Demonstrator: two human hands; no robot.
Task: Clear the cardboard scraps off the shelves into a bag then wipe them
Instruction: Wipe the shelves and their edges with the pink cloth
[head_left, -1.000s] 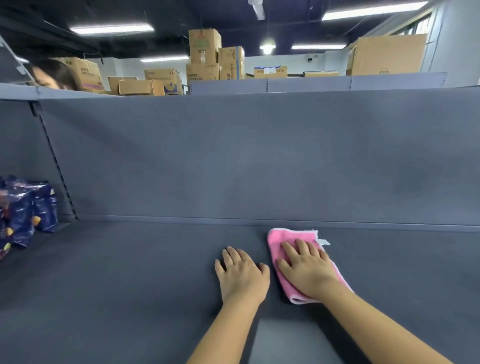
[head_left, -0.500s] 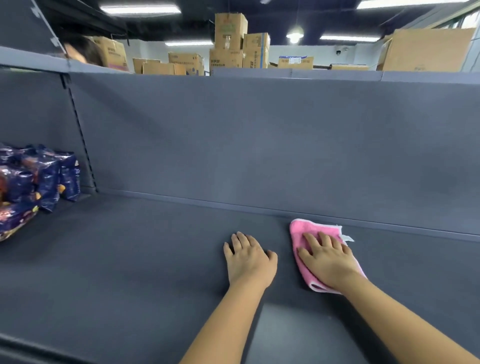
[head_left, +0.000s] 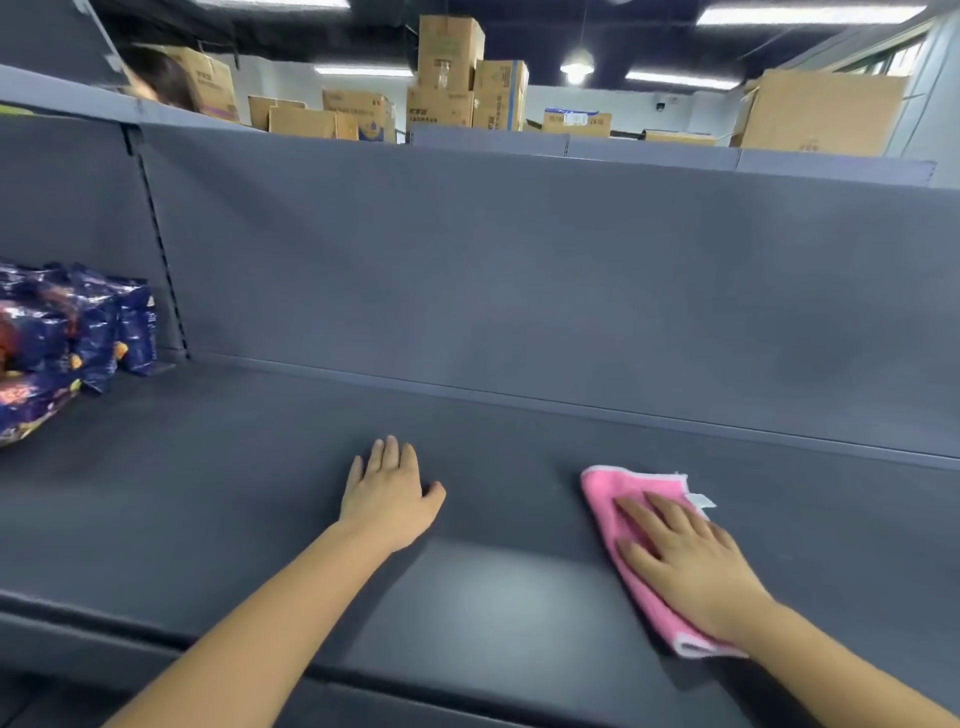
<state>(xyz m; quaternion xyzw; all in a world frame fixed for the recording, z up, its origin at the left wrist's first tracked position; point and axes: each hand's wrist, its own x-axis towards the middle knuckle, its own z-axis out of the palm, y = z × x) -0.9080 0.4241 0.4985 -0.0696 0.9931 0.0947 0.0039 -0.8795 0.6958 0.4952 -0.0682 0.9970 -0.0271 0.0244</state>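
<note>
So the grey shelf (head_left: 249, 499) runs wide left to right. It's hemmed in by a tall grey back panel (head_left: 519, 280) behind and a raised front lip (head_left: 104, 618) along the near edge. The only thing crowding it is a bunch of dark blue snack bags (head_left: 67, 338), piled at the far left beside the slotted upright (head_left: 161, 249). From there the deck is bare until you reach the hands, and there's more open deck to the right of the cloth.

The pink cloth (head_left: 618, 493) lies flat on the shelf, right of centre, roughly midway between the back panel and the lip, touching neither. Its long axis goes front to back on a slant, with the far end leaning left and the near end swinging right. A little white tag (head_left: 700, 501) sticks out at its far right corner.

The right hand (head_left: 685, 566) is pressed palm-down on the cloth with the fingers spread out straight, not bunching it up. The left hand (head_left: 389, 493) is flat on the bare shelf, well apart from the cloth, fingers straight and together, gripping nothing.

The surface is matte dark grey with a pale glare patch between the two forearms. Over the back panel you can see stacks of cardboard boxes (head_left: 452, 57) under strip lights (head_left: 810, 13), warehouse style. Someone's dark hair (head_left: 161, 78) pokes up at the top left.
</note>
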